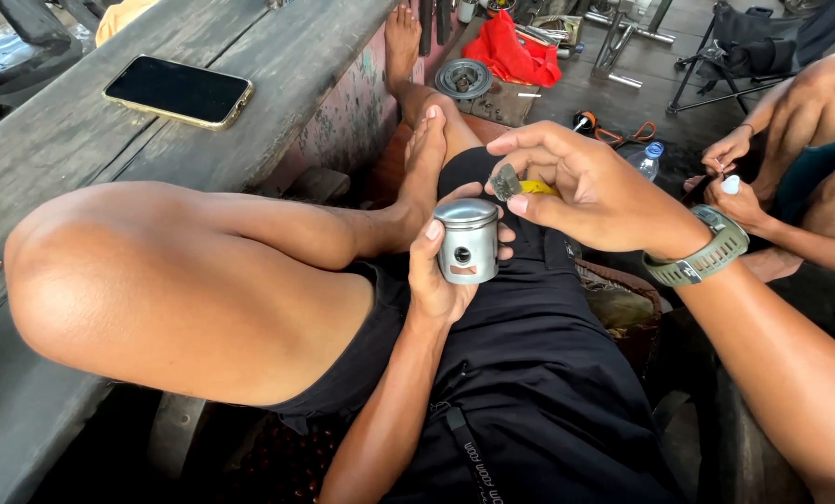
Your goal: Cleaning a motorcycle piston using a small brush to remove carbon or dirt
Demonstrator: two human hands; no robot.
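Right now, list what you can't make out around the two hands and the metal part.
Head view only:
- Piston: its far side and underside, hidden by the left hand.
- Small grey piece and the yellow thing behind it: mostly covered by the right hand; too small to identify.
- Another person's hands: what they hold is too small.

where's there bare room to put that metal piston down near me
The wooden bench is bare right of the phone up to its edge, and between the phone and your raised knee. The floor by the red cloth and metal disc is crowded with tools.
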